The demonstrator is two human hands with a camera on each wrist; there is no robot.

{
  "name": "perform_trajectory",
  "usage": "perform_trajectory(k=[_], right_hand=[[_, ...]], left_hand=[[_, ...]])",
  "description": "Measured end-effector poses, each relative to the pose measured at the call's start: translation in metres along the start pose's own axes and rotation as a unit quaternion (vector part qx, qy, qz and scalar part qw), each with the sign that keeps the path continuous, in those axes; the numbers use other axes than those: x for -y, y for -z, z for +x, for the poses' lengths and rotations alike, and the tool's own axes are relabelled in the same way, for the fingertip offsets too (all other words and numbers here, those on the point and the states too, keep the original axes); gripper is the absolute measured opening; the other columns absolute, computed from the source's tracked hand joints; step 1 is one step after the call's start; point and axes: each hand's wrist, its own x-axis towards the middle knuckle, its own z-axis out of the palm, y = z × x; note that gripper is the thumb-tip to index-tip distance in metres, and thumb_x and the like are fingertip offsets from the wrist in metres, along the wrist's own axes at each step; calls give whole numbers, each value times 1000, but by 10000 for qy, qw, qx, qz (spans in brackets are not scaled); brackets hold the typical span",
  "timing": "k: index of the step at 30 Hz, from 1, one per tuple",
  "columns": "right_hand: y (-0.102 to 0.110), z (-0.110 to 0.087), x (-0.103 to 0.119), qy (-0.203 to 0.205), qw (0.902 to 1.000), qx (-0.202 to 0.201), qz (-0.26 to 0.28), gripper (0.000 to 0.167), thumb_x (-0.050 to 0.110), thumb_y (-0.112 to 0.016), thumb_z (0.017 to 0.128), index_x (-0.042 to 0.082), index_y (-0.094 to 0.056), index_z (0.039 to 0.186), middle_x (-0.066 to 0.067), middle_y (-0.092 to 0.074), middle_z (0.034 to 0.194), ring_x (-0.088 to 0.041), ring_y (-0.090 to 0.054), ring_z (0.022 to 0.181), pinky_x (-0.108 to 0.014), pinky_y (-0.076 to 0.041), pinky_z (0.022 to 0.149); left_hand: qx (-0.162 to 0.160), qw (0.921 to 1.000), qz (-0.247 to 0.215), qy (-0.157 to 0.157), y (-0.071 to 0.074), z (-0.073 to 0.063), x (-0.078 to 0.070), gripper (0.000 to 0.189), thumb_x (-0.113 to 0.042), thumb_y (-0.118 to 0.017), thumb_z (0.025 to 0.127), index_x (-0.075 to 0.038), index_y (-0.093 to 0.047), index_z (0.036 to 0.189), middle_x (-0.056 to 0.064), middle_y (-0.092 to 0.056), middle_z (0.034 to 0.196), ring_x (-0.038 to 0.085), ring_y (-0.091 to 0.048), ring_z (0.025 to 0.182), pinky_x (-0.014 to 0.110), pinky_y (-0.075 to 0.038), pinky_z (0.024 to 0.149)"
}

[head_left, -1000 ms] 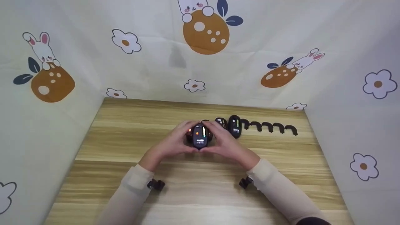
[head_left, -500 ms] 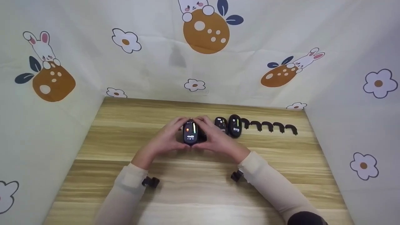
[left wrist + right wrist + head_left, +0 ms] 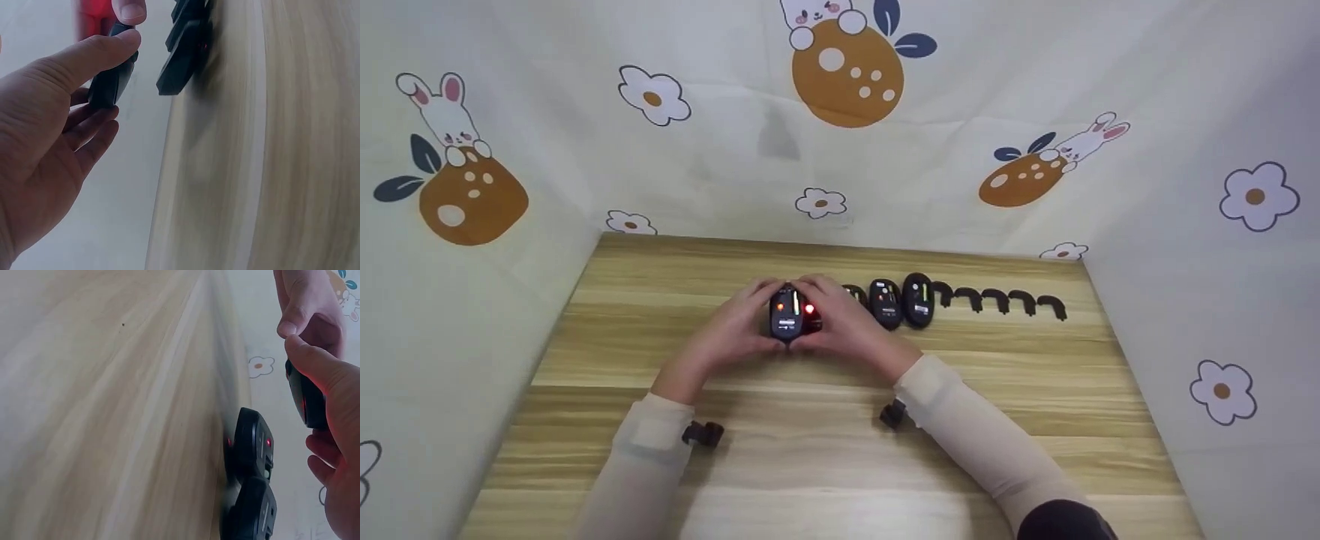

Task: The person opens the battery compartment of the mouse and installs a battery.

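Observation:
Between my two hands is a black computer mouse (image 3: 787, 315), its underside with a label, an orange light and a green-yellow strip facing up. My left hand (image 3: 731, 326) grips its left side, thumb at the near end and fingers at the far end. My right hand (image 3: 844, 326) holds it the same way from the right. In the left wrist view the held mouse (image 3: 109, 84) is raised above the table, thumb on one face and fingers behind. The right wrist view shows its edge (image 3: 308, 396) under my right thumb. Below it, another mouse (image 3: 812, 313) glows red, mostly hidden.
To the right, upturned black mice stand in a row: one half hidden by my right hand, then a second mouse (image 3: 885, 304) and a third mouse (image 3: 917, 300). Several curved black pieces (image 3: 996, 300) continue the row. A patterned cloth (image 3: 720, 165) walls the wooden table (image 3: 810, 450).
Both hands have carried the mouse to the left along the row. Mice that my right hand covered now show to its right.

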Motion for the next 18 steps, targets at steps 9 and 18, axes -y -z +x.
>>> perform_trajectory(k=[9,18], right_hand=[[-12,15,2,-59,9996,107,-268,101,44,-99,82,12,-50,164,-7,-55,159,-26,-49,149,-43,-38,128],[-20,23,-3,24,9969,194,-768,97,52,-97,81,7,-56,157,-8,-61,151,-28,-53,142,-43,-38,127]], left_hand=[[-78,9998,158,32,3,1,12,108,-11,-99,78,-3,-41,168,17,-44,170,45,-46,153,61,-37,128],[87,9999,133,-68,0,6,23,104,-12,-100,78,1,-44,165,22,-47,166,45,-47,152,59,-36,129]])
